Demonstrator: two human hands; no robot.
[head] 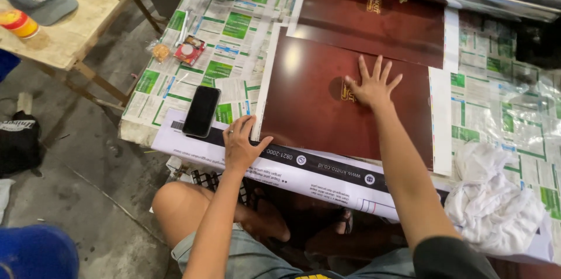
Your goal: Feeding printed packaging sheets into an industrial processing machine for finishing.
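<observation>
Pressing glossy maroon sheet flat on newspaper-covered bench | right hand spread on its middle | left hand loosely open, gripping nothing, at lower-left corner | probably thin, light, floppy, slick, best lifted by edges

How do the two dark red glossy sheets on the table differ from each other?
The near sheet lies closest to the person, with the right hand spread flat on it and the left hand at its lower-left corner; the far sheet is untouched. The far sheet's gold emblem shows in full, while the right hand partly covers the near sheet's. The near sheet's upper edge seems to overlap the far sheet. Both are dark red, glossy and lie flat on newspaper.
</observation>
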